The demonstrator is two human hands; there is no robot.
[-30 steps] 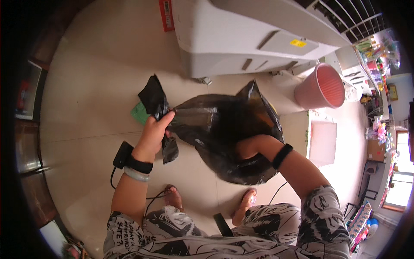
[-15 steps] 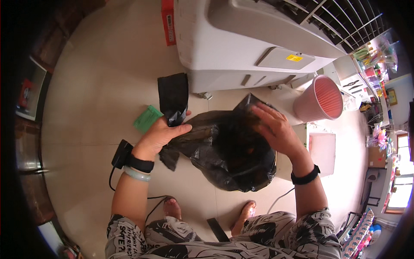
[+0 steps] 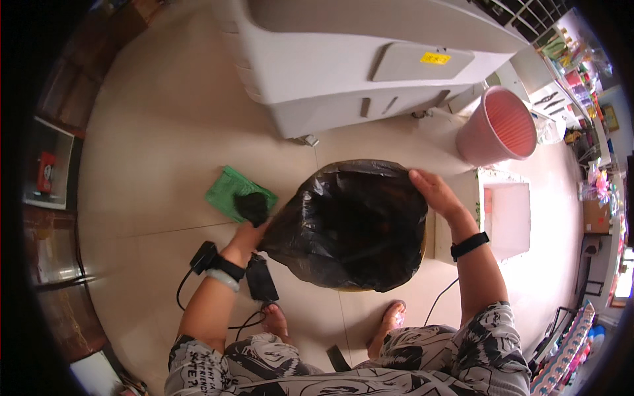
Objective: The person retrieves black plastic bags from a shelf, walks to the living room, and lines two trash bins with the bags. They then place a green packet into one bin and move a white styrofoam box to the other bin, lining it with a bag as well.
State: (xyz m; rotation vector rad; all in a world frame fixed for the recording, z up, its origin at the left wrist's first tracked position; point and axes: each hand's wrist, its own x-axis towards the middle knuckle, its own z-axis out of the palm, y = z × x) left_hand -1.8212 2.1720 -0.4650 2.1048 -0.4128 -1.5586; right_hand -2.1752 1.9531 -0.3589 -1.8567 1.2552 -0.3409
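Observation:
A black plastic bag is spread wide in front of me, its mouth facing up. It lines a round container whose yellowish rim peeks out at the lower right. My right hand grips the bag's far right edge, thumb on top and fingers hidden behind. On the left, my left hand is closed around bunched black plastic at the bag's side, its fingers mostly covered. A folded black strip hangs below that hand, and a dark, blurred wad shows above it. Behind lies a green plastic packet on the floor.
A large pale grey appliance stands at the far side. To the right are a pink ribbed bin and a white open box. Cables run along the tiled floor near my feet. Shelves line the left side.
The bag's mouth has opened out wide and round. My right hand moved from over the bag to its right edge; my left hand dropped lower, and the folded strip now hangs below it.

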